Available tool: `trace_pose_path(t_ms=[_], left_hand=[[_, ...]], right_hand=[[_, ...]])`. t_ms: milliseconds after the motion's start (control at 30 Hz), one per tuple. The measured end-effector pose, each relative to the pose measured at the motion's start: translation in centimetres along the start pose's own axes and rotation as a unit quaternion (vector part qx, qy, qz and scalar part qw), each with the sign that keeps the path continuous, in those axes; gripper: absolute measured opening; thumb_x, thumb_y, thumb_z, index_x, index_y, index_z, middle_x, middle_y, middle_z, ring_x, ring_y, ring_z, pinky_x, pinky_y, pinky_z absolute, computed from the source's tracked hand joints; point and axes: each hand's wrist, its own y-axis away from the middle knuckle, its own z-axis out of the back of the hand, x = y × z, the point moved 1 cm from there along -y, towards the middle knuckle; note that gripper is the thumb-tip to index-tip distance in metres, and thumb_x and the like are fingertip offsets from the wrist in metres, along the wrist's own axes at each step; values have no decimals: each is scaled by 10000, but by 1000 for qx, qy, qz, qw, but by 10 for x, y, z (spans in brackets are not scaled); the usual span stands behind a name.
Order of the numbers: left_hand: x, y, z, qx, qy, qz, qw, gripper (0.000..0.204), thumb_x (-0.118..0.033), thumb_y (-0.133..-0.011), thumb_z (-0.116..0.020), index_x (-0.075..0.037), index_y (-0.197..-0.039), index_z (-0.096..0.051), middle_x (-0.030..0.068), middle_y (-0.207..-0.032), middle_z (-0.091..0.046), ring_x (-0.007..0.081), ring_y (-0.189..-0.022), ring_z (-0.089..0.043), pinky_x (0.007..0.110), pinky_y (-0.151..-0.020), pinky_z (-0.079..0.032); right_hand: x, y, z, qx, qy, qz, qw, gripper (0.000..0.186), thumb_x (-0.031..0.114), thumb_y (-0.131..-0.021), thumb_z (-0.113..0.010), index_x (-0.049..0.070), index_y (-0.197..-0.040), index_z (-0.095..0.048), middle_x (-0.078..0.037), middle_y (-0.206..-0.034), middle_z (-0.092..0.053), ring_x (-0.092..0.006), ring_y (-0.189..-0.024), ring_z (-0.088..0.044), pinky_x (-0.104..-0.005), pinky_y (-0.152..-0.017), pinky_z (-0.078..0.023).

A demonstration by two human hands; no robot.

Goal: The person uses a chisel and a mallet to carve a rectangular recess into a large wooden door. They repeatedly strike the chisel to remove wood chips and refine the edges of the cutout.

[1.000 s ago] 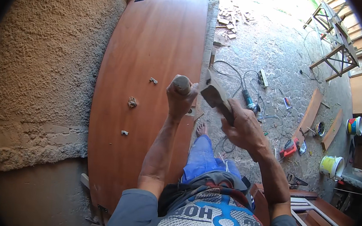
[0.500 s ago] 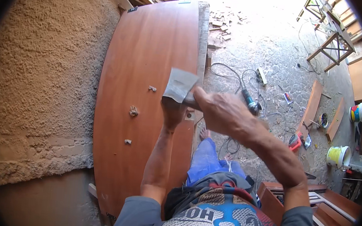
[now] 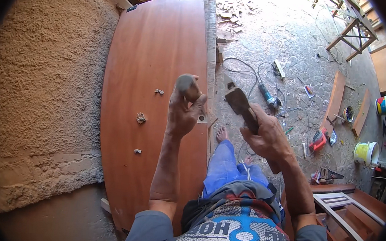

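In my right hand (image 3: 270, 134) is a hatchet-like tool (image 3: 239, 101) with a flared, dark metal head, its fingers closed round the handle. That hand is raised over the floor, to the right of the panel. My left hand (image 3: 184, 117) is up above the panel's right edge, fingers curled round a round-ended, grey-brown piece (image 3: 185, 84) whose kind I cannot make out. Below lies a long reddish-brown wooden panel (image 3: 158, 48). Two small metal fittings (image 3: 159, 92) and a little pile of small hardware (image 3: 141, 118) rest on it. A round hole (image 3: 201, 119) shows at its right edge.
A rough sandy wall (image 3: 60, 63) borders the panel's left side. Across the floor lie a corded angle grinder (image 3: 268, 96), a power strip (image 3: 279, 68), loose boards (image 3: 334, 103) and a red tool (image 3: 318, 139). Buckets (image 3: 367, 153) stand at right; a wooden frame (image 3: 350, 212) lies nearby.
The tool in my right hand has come away from my left hand, moving right, and its head has turned. My left hand has turned, showing the round-ended piece.
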Motion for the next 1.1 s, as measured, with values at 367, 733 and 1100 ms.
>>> trace_pose_path(t_ms=[367,733,1100], left_hand=[[39,5,-13,-103,-43,-13,994,240,-96,-895,-805,-48,-905,-571,9,-718,-613,91,-607,-625,245,-546,-529],[49,17,-13,-98,1,-17,995,172,-5,-897,-736,-56,-866,-574,11,-715,-611,80,-577,-617,239,-512,-515],[75,32,-13,-80,-99,-136,982,296,-77,-826,-790,-19,-1094,-679,73,-1024,-706,205,-953,-669,376,-870,-537]], right_hand=[[-12,18,-1,-5,-34,-71,997,324,156,-820,-730,31,-1075,-573,-137,-825,-556,-313,-717,-581,-411,-691,-479],[-6,16,-7,9,-43,-69,997,409,137,-813,-746,21,-1168,-580,-173,-861,-601,-346,-775,-635,-434,-725,-500],[99,-15,16,-105,103,270,952,562,19,-811,-708,-3,-1320,-472,-209,-798,-634,-416,-695,-682,-467,-585,-540]])
